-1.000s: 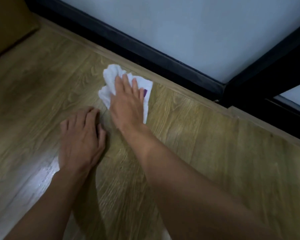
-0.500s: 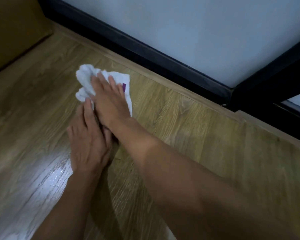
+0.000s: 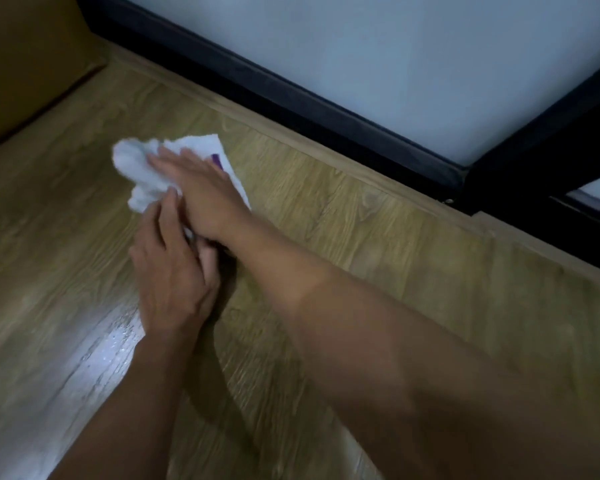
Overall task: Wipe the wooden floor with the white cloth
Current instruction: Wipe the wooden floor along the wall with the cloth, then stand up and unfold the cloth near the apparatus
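- The white cloth (image 3: 137, 171) is spread, crumpled, on the wooden floor (image 3: 378, 237), near the dark skirting board (image 3: 291, 95).
- It is pressed flat under the right hand (image 3: 201, 192), whose fingers are laid out straight.
- The left hand (image 3: 170, 271) is rested flat beside it, released, its fingertips touching the cloth's near edge.
- A purple tag (image 3: 216, 159) is seen on the cloth; no writing can be read.

On my feed I see a wooden floor (image 3: 395, 237) of yellow-brown planks running up to a pale bluish wall (image 3: 361, 46), with a dark baseboard (image 3: 291, 95) and a thin wooden trim strip (image 3: 326, 147) where they meet. A flat brown panel (image 3: 25, 64) stands at the upper left, and a dark frame (image 3: 534, 150) cuts diagonally across the right. A bright, glossy glare (image 3: 94, 351) lies on the planks at lower left.
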